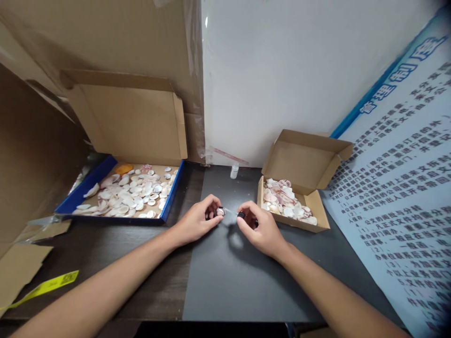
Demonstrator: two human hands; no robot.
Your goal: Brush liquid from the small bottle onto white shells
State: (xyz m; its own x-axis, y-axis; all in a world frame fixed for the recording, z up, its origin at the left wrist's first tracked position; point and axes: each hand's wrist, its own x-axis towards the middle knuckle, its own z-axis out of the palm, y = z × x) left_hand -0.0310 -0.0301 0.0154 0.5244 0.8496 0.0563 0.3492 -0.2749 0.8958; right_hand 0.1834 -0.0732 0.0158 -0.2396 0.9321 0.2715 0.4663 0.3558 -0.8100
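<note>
Over the grey mat, my left hand pinches a small shell that has a dark edge. Close to its right, my right hand has its fingers closed on a small black cap. A thin, clear, pale tip points from the cap toward the shell; whether it touches the shell is too small to tell. Behind the hands a small clear bottle stands upright without a visible cap.
At the left, an open blue-sided box holds many shells. An open brown box with more shells lies at the right. Cardboard pieces and a yellow strip lie at the left front. A printed poster leans on the right.
</note>
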